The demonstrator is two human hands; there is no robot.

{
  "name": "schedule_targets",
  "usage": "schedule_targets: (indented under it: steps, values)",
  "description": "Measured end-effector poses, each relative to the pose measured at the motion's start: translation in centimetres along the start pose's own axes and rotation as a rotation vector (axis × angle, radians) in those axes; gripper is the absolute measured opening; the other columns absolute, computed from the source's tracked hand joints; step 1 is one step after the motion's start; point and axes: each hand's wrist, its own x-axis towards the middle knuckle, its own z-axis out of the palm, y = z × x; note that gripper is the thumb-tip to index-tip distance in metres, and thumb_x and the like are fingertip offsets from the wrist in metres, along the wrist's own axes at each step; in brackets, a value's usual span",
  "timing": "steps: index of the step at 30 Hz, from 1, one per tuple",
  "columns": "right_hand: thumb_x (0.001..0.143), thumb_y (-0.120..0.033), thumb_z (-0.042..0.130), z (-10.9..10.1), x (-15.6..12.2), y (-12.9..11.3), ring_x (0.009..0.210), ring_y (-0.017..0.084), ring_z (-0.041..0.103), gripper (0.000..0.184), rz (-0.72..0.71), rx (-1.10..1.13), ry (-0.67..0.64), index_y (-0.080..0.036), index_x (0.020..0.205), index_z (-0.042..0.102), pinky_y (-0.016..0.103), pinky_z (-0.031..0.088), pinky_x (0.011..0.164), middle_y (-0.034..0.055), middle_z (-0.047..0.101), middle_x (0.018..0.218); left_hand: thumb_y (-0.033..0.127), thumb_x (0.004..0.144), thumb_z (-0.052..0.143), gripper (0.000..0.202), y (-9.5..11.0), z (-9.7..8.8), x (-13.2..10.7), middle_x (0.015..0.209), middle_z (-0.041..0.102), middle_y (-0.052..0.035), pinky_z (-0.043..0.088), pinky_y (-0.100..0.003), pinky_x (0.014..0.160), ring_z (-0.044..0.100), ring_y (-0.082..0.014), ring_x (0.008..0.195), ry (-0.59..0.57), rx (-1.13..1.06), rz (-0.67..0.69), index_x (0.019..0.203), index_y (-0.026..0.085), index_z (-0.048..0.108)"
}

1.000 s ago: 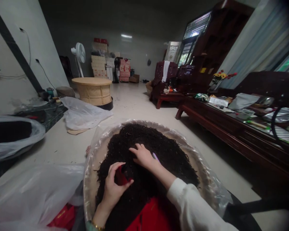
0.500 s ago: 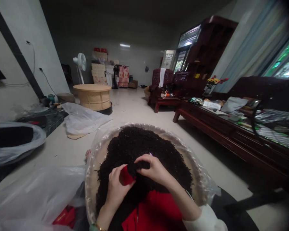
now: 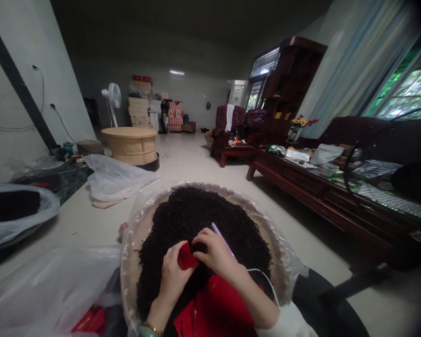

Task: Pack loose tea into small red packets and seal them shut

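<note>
Both hands meet over a wide round basket lined with clear plastic and heaped with dark dry leaves. The basket sits right in front of the person, low in the view.

The left hand is closed round a small red pouch, thumb on one side and fingers curled behind it, holding it just above the leaves near the front of the heap. A bracelet shows at that wrist.

The right hand has its fingertips drawn together at the pouch's top edge and touches it. Whether they pinch leaves or the pouch's rim cannot be told. A thin purple stick lies along the back of this hand, and a white cord runs from it toward the sleeve.

A larger red bag lies on the near part of the heap, under both wrists. A bare foot shows just left of the basket's rim.

Crumpled clear sheet lies on the floor at the near left, and a second plastic bag lies further off. Behind that stands a round pale tub, with a white fan near the wall. Along the right runs a long dark wooden bench cluttered with papers and packets
</note>
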Motion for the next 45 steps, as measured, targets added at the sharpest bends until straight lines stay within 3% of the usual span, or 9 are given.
schedule_targets:
  steps: [4, 10, 14, 22, 27, 32, 37, 42, 45]
  values:
    - [0.075, -0.003, 0.062, 0.1, -0.2, -0.6, 0.092, 0.02, 0.063, 0.03, -0.033, 0.0, -0.069, -0.021, 0.097, 0.07, 0.035, 0.05, 0.086, 0.0048, 0.069, 0.095, 0.023, 0.068, 0.068, 0.039, -0.1, 0.4, -0.1, 0.102, 0.069, -0.0073, 0.053, -0.045, 0.084, 0.065, -0.0263, 0.094, 0.014, -0.001, 0.028, 0.107, 0.022, 0.061]
    - [0.077, -0.008, 0.057, 2.2, -0.9, 0.1, 0.109, 0.022, 0.059, 0.048, -0.082, 0.201, 0.054, -0.023, 0.123, 0.057, 0.041, 0.046, 0.096, 0.0083, 0.063, 0.118, 0.02, 0.07, 0.065, 0.046, -0.6, 1.0, -0.4, 0.107, 0.067, -0.0101, 0.052, -0.047, 0.087, 0.063, -0.0277, 0.1, 0.027, 0.02, 0.036, 0.116, 0.019, 0.056]
    - [0.069, -0.004, 0.057, 3.8, -1.0, 1.6, 0.092, 0.02, 0.06, 0.059, -0.024, 0.228, 0.129, -0.021, 0.126, 0.054, 0.039, 0.05, 0.087, 0.0075, 0.062, 0.105, 0.023, 0.07, 0.066, 0.051, -0.3, 1.3, -0.6, 0.111, 0.064, -0.0123, 0.051, -0.048, 0.087, 0.061, -0.0291, 0.104, 0.016, 0.027, 0.0, 0.12, 0.018, 0.053]
    - [0.072, -0.015, 0.055, 3.4, -0.2, 4.0, 0.074, 0.015, 0.061, 0.037, 0.057, 0.478, 0.218, -0.022, 0.108, 0.063, 0.031, 0.052, 0.072, 0.0001, 0.063, 0.08, 0.019, 0.063, 0.07, 0.063, -0.3, -1.3, 0.2, 0.114, 0.065, -0.0078, 0.048, -0.044, 0.094, 0.062, -0.0263, 0.106, -0.224, -0.011, -0.052, 0.124, 0.023, 0.052]
    - [0.079, -0.024, 0.056, 2.5, -0.7, 4.8, 0.077, 0.019, 0.061, 0.023, 0.11, 0.385, 0.339, -0.021, 0.098, 0.067, 0.035, 0.052, 0.072, 0.004, 0.065, 0.083, 0.022, 0.067, 0.065, 0.046, -1.0, -2.0, 0.1, 0.105, 0.066, -0.0078, 0.051, -0.043, 0.088, 0.064, -0.0253, 0.099, -0.099, -0.012, -0.073, 0.112, 0.02, 0.056]
    - [0.082, -0.028, 0.062, 1.9, -1.7, 3.0, 0.095, 0.021, 0.059, 0.032, -0.04, 0.248, 0.144, -0.025, 0.114, 0.064, 0.034, 0.051, 0.078, 0.0072, 0.061, 0.105, 0.025, 0.068, 0.066, 0.043, -1.0, -1.9, -0.2, 0.102, 0.065, -0.0069, 0.052, -0.044, 0.086, 0.064, -0.026, 0.097, -0.055, -0.001, -0.06, 0.109, 0.021, 0.056]
    - [0.084, -0.021, 0.063, 1.5, -1.4, 1.0, 0.082, 0.014, 0.061, 0.037, -0.105, 0.134, -0.094, -0.027, 0.12, 0.06, 0.03, 0.052, 0.08, 0.0051, 0.058, 0.109, 0.031, 0.071, 0.067, 0.046, -0.5, -1.6, -0.2, 0.101, 0.064, -0.0082, 0.053, -0.044, 0.082, 0.065, -0.0268, 0.094, -0.085, -0.006, -0.047, 0.114, 0.02, 0.055]
    - [0.086, -0.016, 0.059, 1.3, -0.7, 1.2, 0.105, 0.02, 0.058, 0.017, -0.245, -0.015, -0.019, -0.024, 0.096, 0.07, 0.035, 0.05, 0.088, 0.0084, 0.057, 0.115, 0.029, 0.063, 0.074, 0.053, 0.1, -1.7, 0.1, 0.108, 0.066, -0.0075, 0.052, -0.044, 0.087, 0.065, -0.0274, 0.1, -0.117, -0.059, -0.135, 0.113, 0.022, 0.057]
    - [0.089, -0.015, 0.054, 1.3, -0.4, 2.0, 0.098, 0.019, 0.061, 0.018, -0.294, 0.003, 0.082, -0.023, 0.092, 0.069, 0.038, 0.051, 0.085, 0.0081, 0.065, 0.106, 0.023, 0.059, 0.074, 0.06, 0.4, -2.2, 0.6, 0.106, 0.071, -0.0059, 0.053, -0.041, 0.087, 0.067, -0.0254, 0.097, -0.273, -0.212, -0.273, 0.116, 0.023, 0.056]
